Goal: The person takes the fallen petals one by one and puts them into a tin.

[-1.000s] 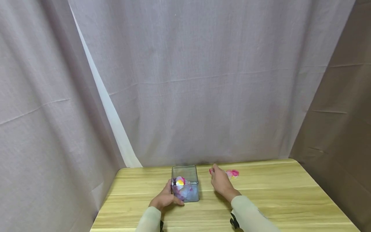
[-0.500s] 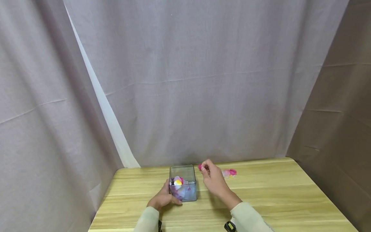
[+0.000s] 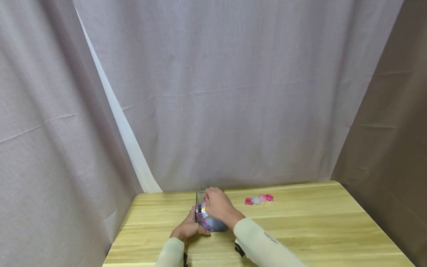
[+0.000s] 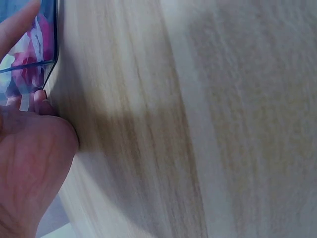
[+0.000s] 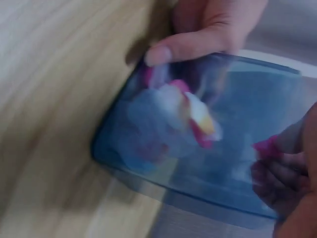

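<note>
A clear bluish plastic box [image 3: 217, 225] stands on the table, holding a heap of soft petals [image 5: 153, 124] in white, pink, purple and yellow. My left hand [image 3: 188, 227] grips the box's left side, its thumb along the front. In the right wrist view the left thumb [image 5: 159, 54] lies at the rim. My right hand [image 3: 218, 204] is over the box's opening and pinches a bright pink petal [image 5: 267, 147] between thumb and fingers. From the head view this hand hides much of the box's inside.
A short row of loose petals [image 3: 259, 199], pink, pale blue and yellow-white, lies on the wooden table [image 3: 317, 222] right of the box. Grey curtains [image 3: 233, 111] hang behind the table's back edge and at both sides.
My right hand has moved left from beside the loose petals to over the box, carrying the pink petal. More of the row now shows. The left hand stays on the box.
</note>
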`<action>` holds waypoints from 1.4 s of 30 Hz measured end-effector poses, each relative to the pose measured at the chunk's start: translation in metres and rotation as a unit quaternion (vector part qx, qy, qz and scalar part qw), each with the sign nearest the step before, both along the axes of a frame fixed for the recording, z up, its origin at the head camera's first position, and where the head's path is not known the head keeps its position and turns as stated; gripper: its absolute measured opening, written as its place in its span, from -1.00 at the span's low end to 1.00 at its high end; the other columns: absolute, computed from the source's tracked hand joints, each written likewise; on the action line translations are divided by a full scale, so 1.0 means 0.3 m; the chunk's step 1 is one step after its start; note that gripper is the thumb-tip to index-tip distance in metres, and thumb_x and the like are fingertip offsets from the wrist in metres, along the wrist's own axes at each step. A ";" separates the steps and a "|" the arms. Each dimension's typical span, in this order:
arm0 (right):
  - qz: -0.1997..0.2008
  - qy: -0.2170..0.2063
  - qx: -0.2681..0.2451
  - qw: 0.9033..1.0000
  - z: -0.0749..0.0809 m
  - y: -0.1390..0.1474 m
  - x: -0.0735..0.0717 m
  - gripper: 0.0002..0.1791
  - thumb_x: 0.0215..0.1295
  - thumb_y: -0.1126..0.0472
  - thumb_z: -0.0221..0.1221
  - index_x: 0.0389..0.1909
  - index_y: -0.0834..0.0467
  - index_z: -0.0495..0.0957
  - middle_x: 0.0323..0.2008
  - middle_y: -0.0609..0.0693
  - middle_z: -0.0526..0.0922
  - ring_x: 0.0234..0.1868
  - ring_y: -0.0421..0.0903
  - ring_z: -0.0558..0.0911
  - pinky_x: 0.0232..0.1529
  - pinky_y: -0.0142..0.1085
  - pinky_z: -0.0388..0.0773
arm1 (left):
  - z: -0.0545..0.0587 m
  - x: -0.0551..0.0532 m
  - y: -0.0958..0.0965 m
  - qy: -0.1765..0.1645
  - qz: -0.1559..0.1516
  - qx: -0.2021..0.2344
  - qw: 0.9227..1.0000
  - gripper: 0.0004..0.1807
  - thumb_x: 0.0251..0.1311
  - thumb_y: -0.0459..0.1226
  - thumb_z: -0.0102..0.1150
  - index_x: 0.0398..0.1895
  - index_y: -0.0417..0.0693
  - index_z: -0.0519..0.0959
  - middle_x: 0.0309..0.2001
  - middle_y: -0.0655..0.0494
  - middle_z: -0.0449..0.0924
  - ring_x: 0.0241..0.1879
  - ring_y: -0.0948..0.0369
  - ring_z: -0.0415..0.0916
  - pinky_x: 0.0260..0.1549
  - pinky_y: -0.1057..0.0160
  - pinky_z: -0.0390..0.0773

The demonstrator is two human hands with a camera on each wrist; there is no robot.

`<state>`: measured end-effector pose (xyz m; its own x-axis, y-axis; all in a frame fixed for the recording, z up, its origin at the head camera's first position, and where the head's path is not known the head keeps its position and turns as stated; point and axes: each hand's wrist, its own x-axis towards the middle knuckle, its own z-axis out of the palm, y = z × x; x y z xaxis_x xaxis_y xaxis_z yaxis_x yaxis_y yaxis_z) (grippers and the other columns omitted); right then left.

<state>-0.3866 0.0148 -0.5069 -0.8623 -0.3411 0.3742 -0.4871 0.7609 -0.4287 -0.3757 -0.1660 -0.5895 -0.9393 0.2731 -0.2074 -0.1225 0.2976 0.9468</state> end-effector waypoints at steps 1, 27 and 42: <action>-0.007 0.000 0.008 1.000 -0.004 -0.008 -0.005 -0.86 0.34 0.26 0.22 -0.41 0.04 0.50 -0.41 -0.12 0.50 -0.34 -0.17 0.46 -0.28 -0.29 0.50 | 0.004 -0.002 0.002 -0.002 0.000 -0.001 1.000 0.52 -0.26 -0.44 0.64 0.75 -0.11 -0.21 0.71 -0.37 -0.07 0.65 -0.36 -0.05 0.59 -0.52 -0.21; -0.050 -0.053 0.009 0.997 -0.015 -0.035 0.000 -0.79 0.18 0.24 0.18 -0.63 -0.01 0.49 -0.44 -0.11 0.57 -0.40 -0.17 0.43 -0.37 -0.29 0.41 | -0.005 -0.001 -0.005 0.019 -0.014 0.008 1.000 0.43 -0.28 -0.45 0.64 0.71 -0.08 -0.07 0.50 -0.25 0.32 0.38 -0.13 0.37 0.56 -0.29 0.23; -0.001 -0.025 0.012 1.000 -0.023 -0.017 -0.001 -0.80 0.40 0.10 0.20 -0.35 0.04 0.74 -0.31 -0.10 0.75 -0.27 -0.15 0.64 -0.19 -0.23 0.64 | 0.006 0.005 -0.006 0.020 -0.018 0.005 1.000 0.39 -0.25 -0.46 0.63 0.69 -0.13 -0.05 0.57 -0.34 0.22 0.44 -0.20 0.31 0.56 -0.39 0.15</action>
<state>-0.3870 0.0097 -0.5139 -0.8808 -0.3473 0.3219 -0.4633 0.7725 -0.4343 -0.3741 -0.1678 -0.5876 -0.9361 0.3097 -0.1666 -0.0734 0.2912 0.9538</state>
